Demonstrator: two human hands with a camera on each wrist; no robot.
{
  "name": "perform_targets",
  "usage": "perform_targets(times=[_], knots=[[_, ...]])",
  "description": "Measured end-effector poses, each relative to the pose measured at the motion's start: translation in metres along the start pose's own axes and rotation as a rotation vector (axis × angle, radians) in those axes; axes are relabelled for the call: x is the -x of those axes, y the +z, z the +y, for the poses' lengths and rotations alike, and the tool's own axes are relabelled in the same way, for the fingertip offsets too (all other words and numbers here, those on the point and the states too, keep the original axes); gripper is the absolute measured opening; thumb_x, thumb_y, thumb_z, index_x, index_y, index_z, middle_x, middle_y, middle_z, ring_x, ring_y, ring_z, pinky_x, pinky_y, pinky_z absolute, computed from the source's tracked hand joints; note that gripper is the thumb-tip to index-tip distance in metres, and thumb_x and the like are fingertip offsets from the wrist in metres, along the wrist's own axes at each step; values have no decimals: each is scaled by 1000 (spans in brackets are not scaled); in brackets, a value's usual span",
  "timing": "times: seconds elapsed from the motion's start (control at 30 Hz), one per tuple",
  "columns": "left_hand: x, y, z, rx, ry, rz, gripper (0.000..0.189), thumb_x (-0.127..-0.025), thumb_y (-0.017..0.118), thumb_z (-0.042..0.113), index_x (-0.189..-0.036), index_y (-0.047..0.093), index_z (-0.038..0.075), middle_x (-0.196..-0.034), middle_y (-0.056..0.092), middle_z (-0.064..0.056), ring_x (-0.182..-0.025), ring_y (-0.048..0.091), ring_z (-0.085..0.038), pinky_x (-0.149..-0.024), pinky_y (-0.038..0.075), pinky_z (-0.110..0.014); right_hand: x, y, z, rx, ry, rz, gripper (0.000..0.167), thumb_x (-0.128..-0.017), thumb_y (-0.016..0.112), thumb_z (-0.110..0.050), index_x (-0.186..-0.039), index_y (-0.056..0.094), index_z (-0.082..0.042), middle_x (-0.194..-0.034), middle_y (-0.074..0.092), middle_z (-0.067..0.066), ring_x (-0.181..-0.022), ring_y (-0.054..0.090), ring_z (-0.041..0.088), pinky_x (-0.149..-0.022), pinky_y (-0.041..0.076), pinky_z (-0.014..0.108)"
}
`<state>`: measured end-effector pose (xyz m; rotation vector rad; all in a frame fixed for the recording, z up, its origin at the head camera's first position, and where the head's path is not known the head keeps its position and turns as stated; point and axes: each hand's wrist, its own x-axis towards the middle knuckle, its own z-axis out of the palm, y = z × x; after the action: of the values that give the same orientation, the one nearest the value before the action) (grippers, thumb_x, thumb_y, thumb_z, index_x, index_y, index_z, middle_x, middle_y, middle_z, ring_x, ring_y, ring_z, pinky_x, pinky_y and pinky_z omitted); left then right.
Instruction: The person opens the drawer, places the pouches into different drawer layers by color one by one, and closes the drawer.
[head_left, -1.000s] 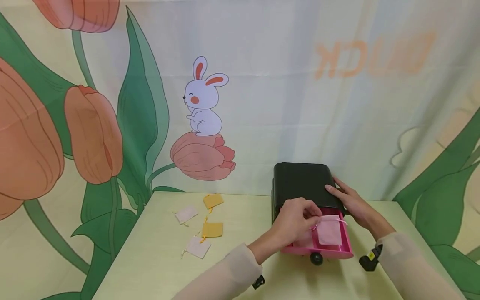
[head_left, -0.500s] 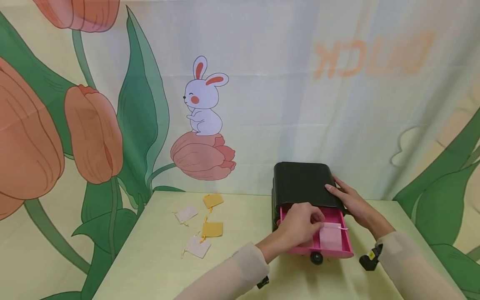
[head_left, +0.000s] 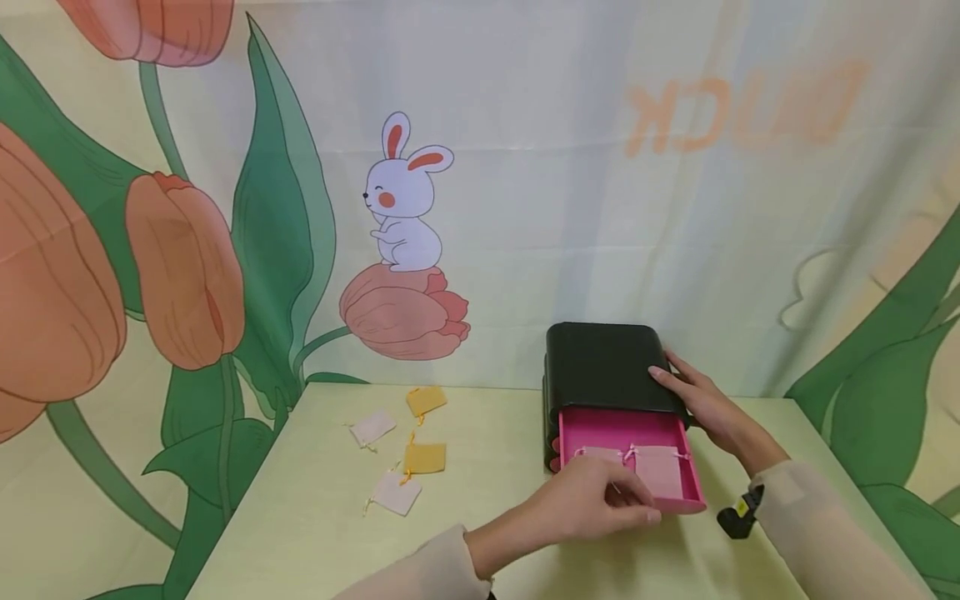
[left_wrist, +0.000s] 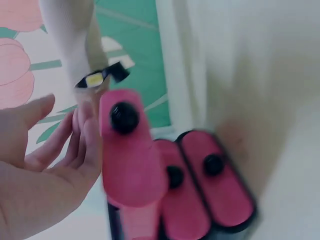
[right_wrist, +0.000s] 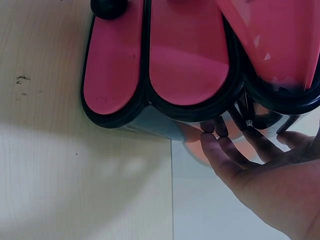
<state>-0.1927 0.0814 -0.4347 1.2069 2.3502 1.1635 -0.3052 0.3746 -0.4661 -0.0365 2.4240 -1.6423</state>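
A black cabinet point(head_left: 603, 367) stands at the table's back right, its pink top drawer point(head_left: 618, 425) pulled out. Two pink drawstring pouches lie side by side in the drawer: the right pouch point(head_left: 660, 473) shows well, while the left pouch point(head_left: 602, 454) is partly covered by my left hand point(head_left: 588, 504). That hand hovers over the drawer's front, fingers loosely bent and holding nothing. In the left wrist view it is beside the drawer's black knob point(left_wrist: 124, 118), apart from it. My right hand point(head_left: 708, 412) rests on the cabinet's right side, fingertips against the wall in the right wrist view.
Left on the table point(head_left: 300, 517) lie two yellow pouches, a far one point(head_left: 426, 402) and a near one point(head_left: 425, 458), plus two pale pouches, one farther point(head_left: 372, 428) and one nearer point(head_left: 397, 493). Two lower drawers point(left_wrist: 217, 175) are closed. A printed curtain point(head_left: 525, 208) hangs behind.
My left hand has let go of the right pink pouch, now lying flat in the drawer, and has drawn back toward the drawer's front. The right hand has stayed on the cabinet.
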Motion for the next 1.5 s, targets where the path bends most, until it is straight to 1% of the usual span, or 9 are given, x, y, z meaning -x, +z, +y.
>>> perform_targets(times=[0.13,0.2,0.4,0.53,0.73,0.93,1.13,1.3,1.5], knots=[[19,15,-15,146,-88,-91,18,-101,75,31,-103,83,15,-78,70,19,-75,62,7,-70,52,-13,-1,-1,0,9,2,2,94,-105,52,-63,-170,-6,-28,-173,11,28,-154,24,54,-116,31,73],[23,24,-24,239,-145,-102,21,-102,74,30,-103,83,11,-75,71,13,-73,64,3,-68,53,-16,-1,-1,0,16,4,7,93,-106,51,-63,-170,-7,-28,-173,9,29,-154,23,55,-116,31,73],[20,47,-42,437,-258,-9,28,-105,69,31,-100,80,6,-80,77,1,-71,71,-4,-65,56,-21,-1,-1,0,11,11,10,94,-105,52,-64,-170,-6,-28,-174,8,27,-154,22,55,-116,31,72],[14,54,-46,492,-252,72,29,-107,66,31,-100,81,8,-84,78,2,-74,73,-5,-68,59,-22,-2,0,1,13,16,7,95,-104,52,-66,-170,-5,-29,-174,9,26,-154,23,54,-117,30,72],[-6,45,-45,490,-207,179,35,-108,63,35,-99,81,6,-85,79,3,-77,75,-4,-72,61,-24,-1,-1,-3,12,8,6,94,-105,50,-65,-170,-6,-27,-173,11,29,-153,27,53,-116,32,71],[-28,36,-53,495,-249,238,38,-107,63,41,-103,80,7,-85,80,2,-77,76,-6,-68,58,-22,-2,-2,-1,8,12,11,94,-104,50,-67,-170,-6,-30,-173,11,27,-153,28,52,-118,31,70],[-46,28,-61,533,-279,306,38,-108,63,37,-106,78,1,-88,80,-6,-82,79,-17,-77,63,-30,-3,0,-1,-5,22,13,94,-105,51,-65,-170,-6,-29,-173,9,28,-153,29,52,-118,31,70],[-51,24,-62,532,-278,325,39,-107,64,36,-108,77,-1,-90,80,-8,-88,80,-26,-83,64,-42,-2,2,-3,-15,25,12,94,-106,51,-64,-170,-7,-28,-173,8,28,-154,26,52,-119,29,70],[-40,26,-66,475,-310,291,43,-106,66,41,-104,79,0,-85,80,-5,-81,80,-22,-74,64,-33,-3,2,-2,-21,17,9,93,-106,51,-63,-170,-8,-28,-174,7,27,-155,25,51,-119,28,70]])
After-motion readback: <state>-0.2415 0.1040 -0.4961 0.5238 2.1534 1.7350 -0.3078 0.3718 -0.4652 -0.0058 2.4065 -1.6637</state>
